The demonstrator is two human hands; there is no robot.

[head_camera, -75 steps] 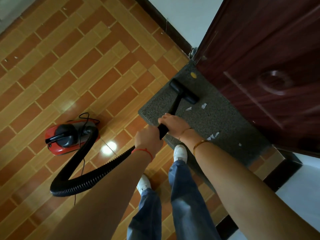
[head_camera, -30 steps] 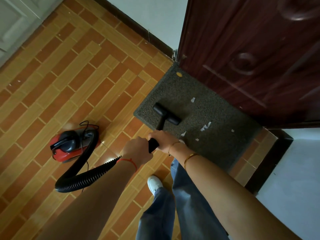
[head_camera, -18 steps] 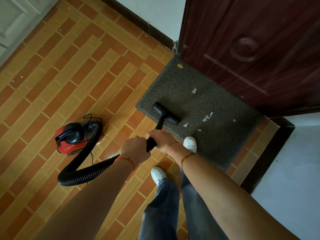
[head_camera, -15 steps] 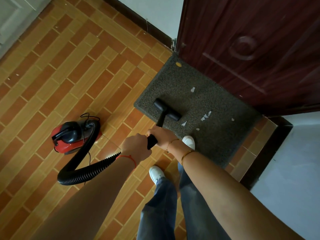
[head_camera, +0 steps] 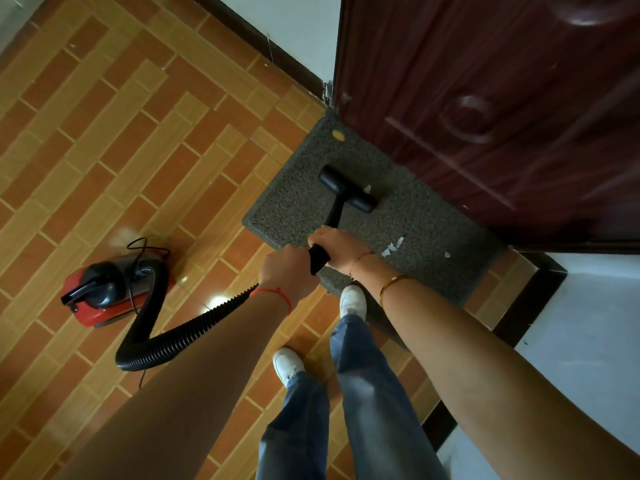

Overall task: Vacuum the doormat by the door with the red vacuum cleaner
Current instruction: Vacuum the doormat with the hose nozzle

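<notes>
A grey speckled doormat [head_camera: 419,220] lies in front of a dark red door [head_camera: 502,98]. The black vacuum nozzle [head_camera: 347,193] rests on the mat's middle, touching a white paper scrap. My right hand [head_camera: 337,247] and my left hand [head_camera: 287,271] both grip the black wand [head_camera: 318,259] near its lower end. A ribbed black hose [head_camera: 166,336] curves from my left hand to the red vacuum cleaner [head_camera: 104,294] on the tiled floor at left. White paper scraps [head_camera: 393,245] and a yellow spot [head_camera: 337,134] lie on the mat.
Orange and tan floor tiles [head_camera: 121,150] stretch to the left. A dark skirting board [head_camera: 277,53] runs under the white wall. A black threshold [head_camera: 530,292] edges white flooring at right. My right white shoe [head_camera: 353,301] touches the mat's near edge; the left shoe [head_camera: 287,365] stands on tile.
The nozzle has moved away from me across the mat toward the door and now reaches a paper scrap. Both hands keep their grip on the wand.
</notes>
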